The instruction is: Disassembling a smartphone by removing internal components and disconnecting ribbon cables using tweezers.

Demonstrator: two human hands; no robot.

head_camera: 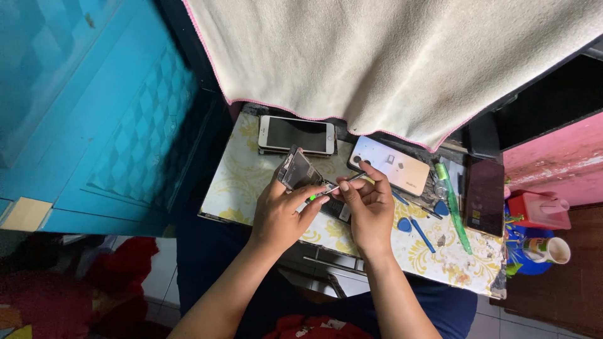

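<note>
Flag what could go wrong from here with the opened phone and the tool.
1. The left hand props the opened dark smartphone with its screen lifted at an angle; a slip might strain whatever joins the two halves.
2. The right hand works a thin metal tool inside it; the tip could skid and scratch parts.
3. The small yellow-patterned table is crowded; the gold phone lying face down sits close enough to be knocked.
</note>
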